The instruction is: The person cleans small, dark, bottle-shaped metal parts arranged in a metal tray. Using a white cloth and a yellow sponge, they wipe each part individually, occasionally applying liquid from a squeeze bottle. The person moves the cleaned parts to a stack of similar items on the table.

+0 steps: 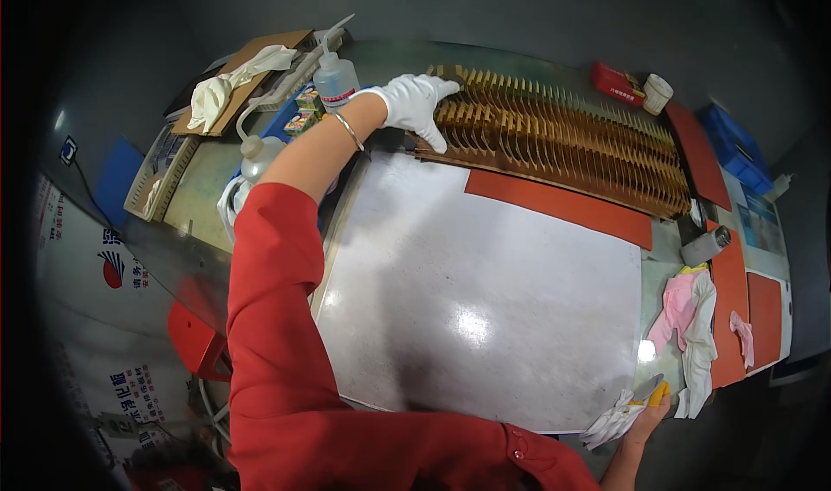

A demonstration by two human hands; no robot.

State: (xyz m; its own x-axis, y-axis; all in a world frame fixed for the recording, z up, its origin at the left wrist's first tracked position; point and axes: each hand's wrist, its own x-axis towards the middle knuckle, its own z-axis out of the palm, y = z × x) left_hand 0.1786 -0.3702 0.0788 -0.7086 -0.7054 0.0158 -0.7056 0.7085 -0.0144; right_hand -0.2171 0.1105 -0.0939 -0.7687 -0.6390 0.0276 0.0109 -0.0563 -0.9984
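Observation:
My left hand (pixel 417 109), in a white glove, spans the left end of a long brown slotted rack (pixel 563 136). Its thumb lies toward the near side and its fingers reach over the top, gripping that end; part of the rack is hidden under the palm. Rows of thin upright teeth run along the rack. At the lower right, my right hand (pixel 647 417) is closed, with yellow covers on some fingertips. A crumpled white glove (pixel 610 419) bunches against it and appears to be in its grasp, though the exact grip is partly hidden.
A large white sheet (pixel 485 292) covers the table. An orange-red board (pixel 554 207) lies along the rack. Wash bottles (pixel 336 80) and a cream tray (pixel 164 173) stand left. Rightward are pink and white cloths (pixel 688 314), a grey cylinder (pixel 705 245) and a blue bin (pixel 736 147).

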